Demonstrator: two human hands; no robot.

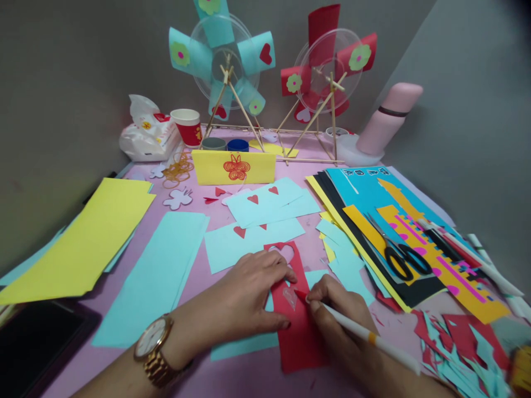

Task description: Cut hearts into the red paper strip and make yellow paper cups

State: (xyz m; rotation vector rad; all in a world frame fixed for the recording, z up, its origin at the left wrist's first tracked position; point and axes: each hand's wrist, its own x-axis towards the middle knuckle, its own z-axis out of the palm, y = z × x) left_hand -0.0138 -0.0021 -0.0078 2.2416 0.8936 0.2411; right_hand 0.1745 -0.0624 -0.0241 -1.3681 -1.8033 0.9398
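Observation:
My left hand [253, 293] lies on a red paper strip [305, 342], fingers outstretched and pressing its left side. In my right hand [342, 320] is a slim white marker [375, 338] with a red tip and a yellow band. Its tip touches or almost touches the strip, beside a pale heart outline [289, 297]. A heart-shaped hole shows at the strip's far end. Under and beyond the strip lie light blue papers [219, 251], some bearing small red hearts [239, 232].
Two paper-bladed wheels on stick frames, one blue [226, 72] and one red [332, 88], stand at the back. Scissors [400, 254] rest on stacked papers at right, near paper scraps [460, 348]. Yellow sheets [83, 237] and a dark tablet-like object [45, 348] lie left. A pink bottle [385, 121] stands back right.

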